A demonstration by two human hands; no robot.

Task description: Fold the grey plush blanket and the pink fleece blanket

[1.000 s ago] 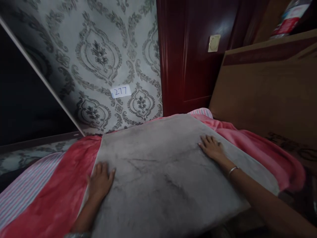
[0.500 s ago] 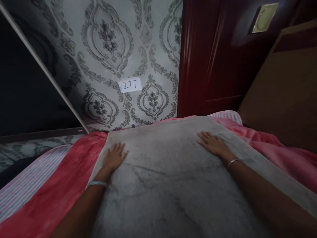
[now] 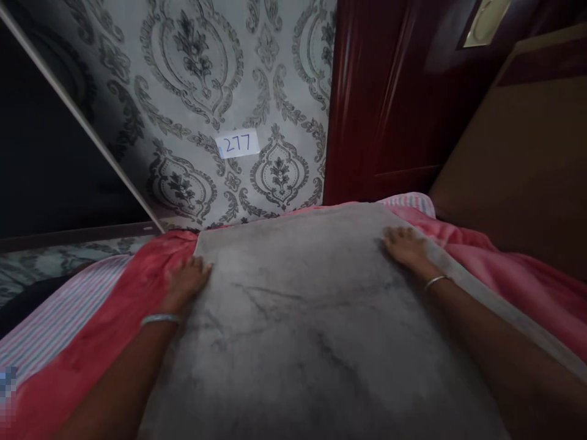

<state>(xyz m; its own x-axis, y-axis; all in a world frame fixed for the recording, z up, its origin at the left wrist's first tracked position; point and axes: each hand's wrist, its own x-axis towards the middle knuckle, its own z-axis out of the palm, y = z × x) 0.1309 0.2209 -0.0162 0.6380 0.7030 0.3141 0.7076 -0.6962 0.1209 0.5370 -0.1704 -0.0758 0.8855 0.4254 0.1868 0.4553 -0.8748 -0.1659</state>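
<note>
A grey plush cloth [image 3: 293, 263] with darker creases lies spread over a red blanket [image 3: 105, 324]. My left hand [image 3: 188, 281] rests at the cloth's left edge, palm down, its fingers a little bent and apart, partly over the red blanket. Near the right edge, my right hand [image 3: 406, 247] lies palm down on the grey cloth, fingers slightly curved and blurred. Neither hand visibly grips anything. A bracelet circles each wrist.
Patterned wallpaper [image 3: 192, 67] with a paper label [image 3: 238, 143] reading 277 rises behind. A dark red wood panel [image 3: 362, 104] and a brown cardboard box [image 3: 518, 153] stand right. At left are a dark panel [image 3: 59, 153] and striped cloth [image 3: 68, 299].
My hands have moved apart: the left slid left to the cloth's edge, the right moved slightly right and its fingers curved. The view has tilted down a little.
</note>
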